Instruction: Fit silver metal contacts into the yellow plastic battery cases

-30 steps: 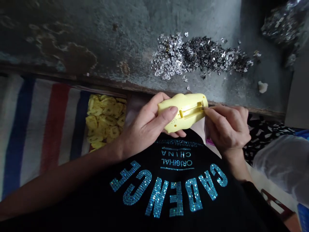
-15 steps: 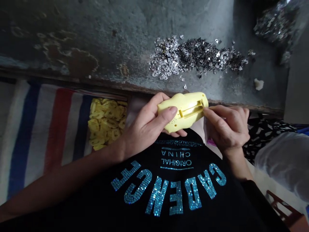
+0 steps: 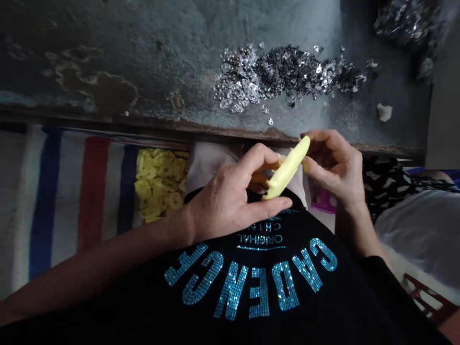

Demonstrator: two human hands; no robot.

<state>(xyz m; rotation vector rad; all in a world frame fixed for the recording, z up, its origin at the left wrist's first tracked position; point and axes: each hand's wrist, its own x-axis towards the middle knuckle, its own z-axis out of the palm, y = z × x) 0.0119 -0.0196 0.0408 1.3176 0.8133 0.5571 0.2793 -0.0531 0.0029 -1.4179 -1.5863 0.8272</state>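
A pale yellow plastic shell (image 3: 288, 167) is seen nearly edge-on, tilted up to the right, over my lap by the worktop's edge. Its lower left end lies between the thumb and fingers of my left hand (image 3: 239, 191). At the upper right end, the thumb and index finger of my right hand (image 3: 332, 167) pinch it. The shell's slotted face is turned out of sight. Beyond it, a pile of small shiny metal pieces (image 3: 287, 74) lies on the grey worktop (image 3: 172, 43).
Many yellow plastic parts (image 3: 160, 182) fill a container at the left, beside striped cloth (image 3: 93, 191). A bag of metal pieces (image 3: 406, 24) and a whitish lump (image 3: 384, 112) are on the worktop at right. A magenta object (image 3: 323, 201) shows below my right hand.
The shell has been turned from its slotted face to nearly edge-on. My left hand has moved right and rolled over with it, and my right hand has risen slightly around the far end.
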